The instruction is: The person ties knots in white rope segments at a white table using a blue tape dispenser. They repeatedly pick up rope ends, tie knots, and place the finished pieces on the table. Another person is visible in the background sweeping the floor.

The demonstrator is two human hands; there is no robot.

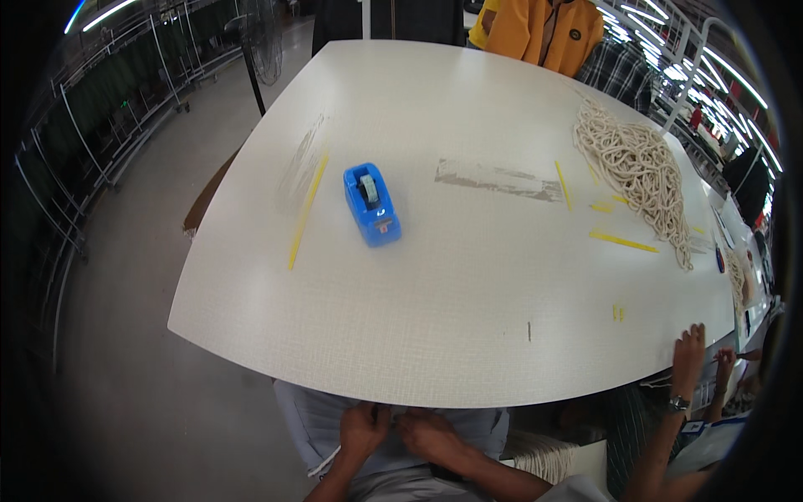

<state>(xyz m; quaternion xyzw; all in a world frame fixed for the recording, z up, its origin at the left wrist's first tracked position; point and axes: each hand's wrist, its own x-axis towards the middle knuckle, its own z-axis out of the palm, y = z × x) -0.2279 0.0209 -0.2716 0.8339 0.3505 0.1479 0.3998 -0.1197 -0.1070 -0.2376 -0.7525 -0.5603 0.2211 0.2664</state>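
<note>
Both of my hands are low over my lap, just below the near edge of the table (439,351). My left hand (364,430) has its fingers curled, and a white cord (326,462) runs beside its wrist. Close by on the right is my right hand (433,439), its fingers bent towards the left one. Whatever may lie between the fingertips is too small and shaded to make out. On the tabletop ahead stands a blue tape dispenser (371,207) with a roll of tape in it.
A heap of cream cord (633,163) covers the table's far right. Yellow tape strips (307,210) mark the surface. At right, a co-worker's hand (689,354) reaches over the edge. Cord hanks (542,458) lie beside my lap. Left stand metal racks (119,119) and a fan (262,44).
</note>
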